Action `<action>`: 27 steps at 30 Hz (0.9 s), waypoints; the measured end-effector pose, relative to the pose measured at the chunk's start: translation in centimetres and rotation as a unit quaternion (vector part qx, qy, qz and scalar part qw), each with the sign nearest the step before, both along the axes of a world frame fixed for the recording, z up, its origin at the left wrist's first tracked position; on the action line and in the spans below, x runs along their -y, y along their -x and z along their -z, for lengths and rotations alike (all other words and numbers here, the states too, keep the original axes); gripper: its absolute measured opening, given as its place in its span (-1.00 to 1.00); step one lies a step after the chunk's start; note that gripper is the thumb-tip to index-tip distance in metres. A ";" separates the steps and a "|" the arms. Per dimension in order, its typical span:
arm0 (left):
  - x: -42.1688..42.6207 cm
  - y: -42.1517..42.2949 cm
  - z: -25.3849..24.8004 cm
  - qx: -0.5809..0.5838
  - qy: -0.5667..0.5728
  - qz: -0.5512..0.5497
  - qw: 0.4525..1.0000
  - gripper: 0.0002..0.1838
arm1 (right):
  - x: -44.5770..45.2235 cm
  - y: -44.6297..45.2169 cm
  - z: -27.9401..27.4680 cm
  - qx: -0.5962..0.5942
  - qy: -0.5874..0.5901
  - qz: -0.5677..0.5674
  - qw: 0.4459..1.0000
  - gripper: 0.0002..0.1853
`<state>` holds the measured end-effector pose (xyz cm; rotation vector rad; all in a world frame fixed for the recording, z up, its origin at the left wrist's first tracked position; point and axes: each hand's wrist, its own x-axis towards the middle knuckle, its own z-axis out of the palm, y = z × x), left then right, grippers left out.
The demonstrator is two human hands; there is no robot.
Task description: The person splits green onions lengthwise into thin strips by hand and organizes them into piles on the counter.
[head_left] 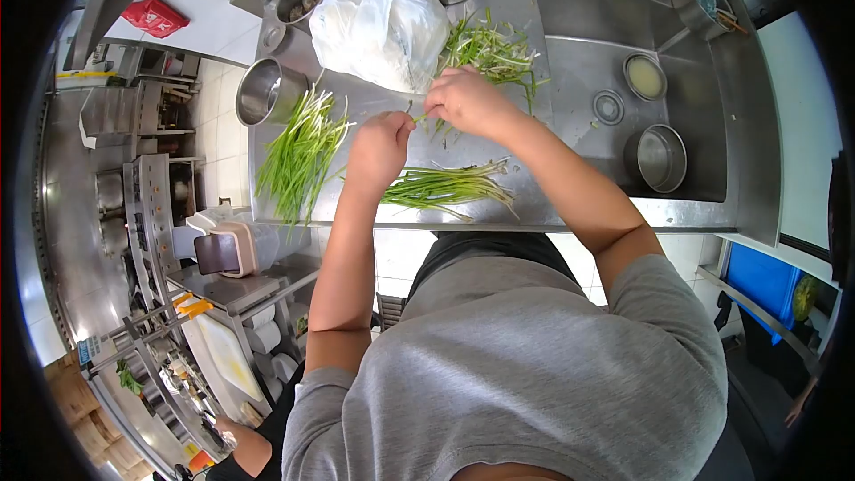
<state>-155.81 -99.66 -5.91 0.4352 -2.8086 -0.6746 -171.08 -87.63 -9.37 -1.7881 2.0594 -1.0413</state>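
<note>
So, my left hand [378, 150] and right hand [470, 103] are nearly together above the counter [472, 148], each with fingers pinched narrow on a thin green stalk [419, 118] between them. Below my hands lies a bundle of long green stems [436, 187], near the counter's front edge. To my left, a looser pile of greens [298, 165] lies beside a metal pot [260, 96]; beyond my hands, scattered trimmings [494, 52] lie next to a white plastic bag [378, 31].
</note>
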 end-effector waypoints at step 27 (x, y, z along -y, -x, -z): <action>3.6 -2.8 9.8 0.248 0.231 -0.153 0.928 -0.36 | -7.3 -4.4 10.6 -0.092 -0.199 0.050 0.974 -0.88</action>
